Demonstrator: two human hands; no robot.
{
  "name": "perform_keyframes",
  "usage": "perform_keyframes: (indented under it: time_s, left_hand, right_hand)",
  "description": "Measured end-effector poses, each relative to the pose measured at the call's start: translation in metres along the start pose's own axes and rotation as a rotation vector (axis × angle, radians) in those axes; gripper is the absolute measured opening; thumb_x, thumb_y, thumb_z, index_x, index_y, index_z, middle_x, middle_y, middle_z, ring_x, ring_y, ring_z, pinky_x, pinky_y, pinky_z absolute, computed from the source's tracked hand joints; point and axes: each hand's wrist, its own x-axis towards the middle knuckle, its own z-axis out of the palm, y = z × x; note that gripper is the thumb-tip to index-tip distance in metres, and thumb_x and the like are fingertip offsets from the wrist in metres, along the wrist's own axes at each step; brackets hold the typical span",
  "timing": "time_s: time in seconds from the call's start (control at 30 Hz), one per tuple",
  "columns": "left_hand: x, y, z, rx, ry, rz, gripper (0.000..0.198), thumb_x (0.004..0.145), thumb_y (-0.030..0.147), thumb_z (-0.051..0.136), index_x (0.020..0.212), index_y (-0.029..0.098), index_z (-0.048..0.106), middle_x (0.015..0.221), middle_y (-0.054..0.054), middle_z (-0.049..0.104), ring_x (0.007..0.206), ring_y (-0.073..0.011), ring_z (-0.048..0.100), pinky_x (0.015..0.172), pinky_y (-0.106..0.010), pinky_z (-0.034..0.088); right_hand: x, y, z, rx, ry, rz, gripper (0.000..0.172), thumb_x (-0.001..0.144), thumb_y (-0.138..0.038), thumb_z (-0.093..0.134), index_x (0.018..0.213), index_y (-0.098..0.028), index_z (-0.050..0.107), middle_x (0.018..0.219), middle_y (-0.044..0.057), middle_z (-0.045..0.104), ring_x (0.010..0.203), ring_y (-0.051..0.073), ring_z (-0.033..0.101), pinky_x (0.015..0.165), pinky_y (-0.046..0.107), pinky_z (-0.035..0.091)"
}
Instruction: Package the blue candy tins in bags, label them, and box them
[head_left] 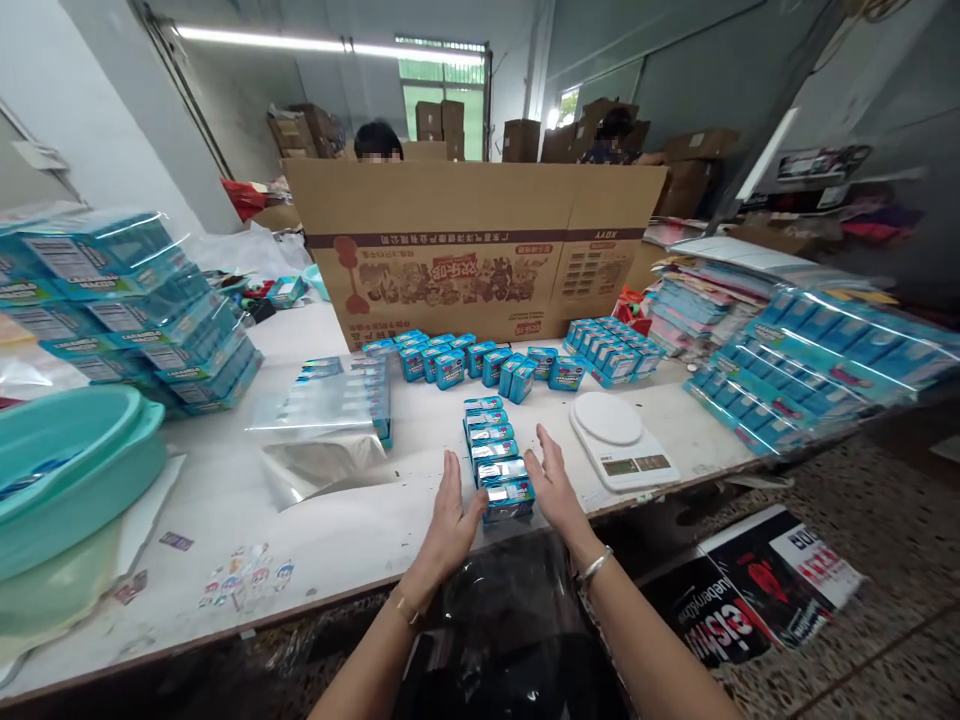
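A row of small blue boxes (495, 450) runs away from me on the white table, close to its front edge. On its left side is my left hand (452, 510), fingers stretched out and thumb by the nearest box. My right hand (553, 483) lies along the right side, its fingers extended and apart. Neither hand is wrapped round a box; whether the fingertips touch the row I cannot tell. Behind the row stand several more loose blue boxes (450, 368). Left of it, a clear plastic bag (315, 440) lies partly over another group of blue boxes.
A white scale (622, 440) stands right of the row. Wrapped stacks of blue packs rise at the left (127, 310) and right (817, 370). Teal basins (142, 430) sit front left. A big cardboard carton (480, 200) blocks the back; two people are behind it.
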Motion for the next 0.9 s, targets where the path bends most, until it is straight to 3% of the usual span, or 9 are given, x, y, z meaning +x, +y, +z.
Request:
perform_keyframes:
  time_s: [0.07,0.13,0.2,0.3,0.4,0.57,0.7,0.8,0.9]
  left_hand:
    - [0.011,0.006,0.008,-0.05,-0.049,0.01,0.102,0.084,0.074,0.044,0.157,0.01,0.01,0.165,-0.018,-0.007,0.151,-0.0276,-0.008,0.123,-0.046,0.001]
    - [0.022,0.011,0.015,-0.114,-0.08,0.002,0.11,0.081,0.08,0.04,0.157,0.009,0.004,0.163,-0.017,-0.016,0.15,-0.0262,-0.015,0.122,-0.043,-0.004]
    - [0.028,0.012,0.021,-0.21,-0.114,-0.017,0.108,0.081,0.082,0.035,0.158,0.013,0.005,0.165,-0.014,-0.012,0.15,-0.0238,-0.013,0.123,-0.041,-0.003]
    - [0.029,0.007,0.027,-0.367,-0.164,-0.051,0.099,0.081,0.084,0.027,0.157,0.022,0.015,0.167,-0.009,0.004,0.151,-0.0216,-0.004,0.123,-0.041,0.006]
    - [0.032,0.004,0.029,-0.494,-0.075,-0.109,0.092,0.085,0.081,0.014,0.158,0.025,0.012,0.167,-0.007,0.006,0.151,-0.0201,0.004,0.123,-0.04,0.013]
    - [0.075,0.033,0.026,-0.704,0.279,-0.19,0.072,0.094,0.057,-0.012,0.158,0.024,-0.003,0.166,0.0,-0.005,0.15,-0.0102,-0.001,0.123,-0.034,0.009]
    - [0.116,0.056,0.022,-0.728,0.199,-0.255,0.073,0.098,0.052,-0.005,0.157,0.016,0.016,0.165,-0.006,0.015,0.15,-0.0128,0.017,0.121,-0.031,0.019]
    - [0.111,0.057,0.014,-0.744,0.193,-0.295,0.077,0.096,0.057,-0.004,0.157,0.015,0.016,0.164,-0.009,0.022,0.149,-0.0148,0.02,0.121,-0.032,0.02]
    - [0.075,0.048,0.017,-0.767,0.307,-0.289,0.077,0.094,0.06,-0.009,0.158,0.019,0.001,0.166,-0.003,0.008,0.151,-0.0118,0.006,0.123,-0.033,0.012]
  right_hand:
    - [0.007,-0.014,0.007,-0.153,-0.104,-0.099,0.069,0.096,-0.055,0.034,0.155,-0.021,0.025,0.163,0.011,0.022,0.151,0.026,0.015,0.12,0.049,0.022]
    - [0.014,-0.029,0.013,-0.363,-0.222,-0.238,0.065,0.099,-0.047,0.031,0.157,-0.02,0.022,0.165,0.009,0.015,0.153,0.026,0.005,0.121,0.052,0.016]
    - [0.018,-0.041,0.018,-0.557,-0.363,-0.353,0.061,0.1,-0.042,0.031,0.156,-0.019,0.027,0.164,0.01,0.019,0.152,0.027,0.008,0.12,0.055,0.014]
    - [0.02,-0.05,0.022,-0.715,-0.513,-0.378,0.059,0.101,-0.042,0.029,0.153,-0.015,0.035,0.162,0.013,0.023,0.151,0.028,0.017,0.119,0.056,0.015]
    - [0.027,-0.051,0.022,-0.748,-0.573,-0.366,0.067,0.1,-0.052,0.029,0.153,-0.012,0.033,0.161,0.016,0.021,0.151,0.031,0.017,0.118,0.057,0.016]
    - [0.065,-0.058,0.029,-0.77,-0.505,-0.365,0.077,0.097,-0.058,0.033,0.156,-0.01,0.023,0.163,0.016,0.013,0.152,0.031,0.009,0.119,0.058,0.011]
    - [0.09,-0.056,0.046,-0.79,-0.503,-0.293,0.068,0.099,-0.048,0.031,0.154,-0.009,0.029,0.162,0.016,0.021,0.151,0.029,0.015,0.12,0.052,0.014]
    - [0.092,-0.056,0.044,-0.79,-0.553,-0.267,0.067,0.099,-0.049,0.028,0.154,-0.01,0.029,0.162,0.016,0.022,0.151,0.029,0.018,0.119,0.053,0.017]
    - [0.08,-0.057,0.028,-0.762,-0.512,-0.361,0.07,0.099,-0.054,0.027,0.156,-0.014,0.024,0.163,0.014,0.018,0.152,0.031,0.012,0.119,0.057,0.013]
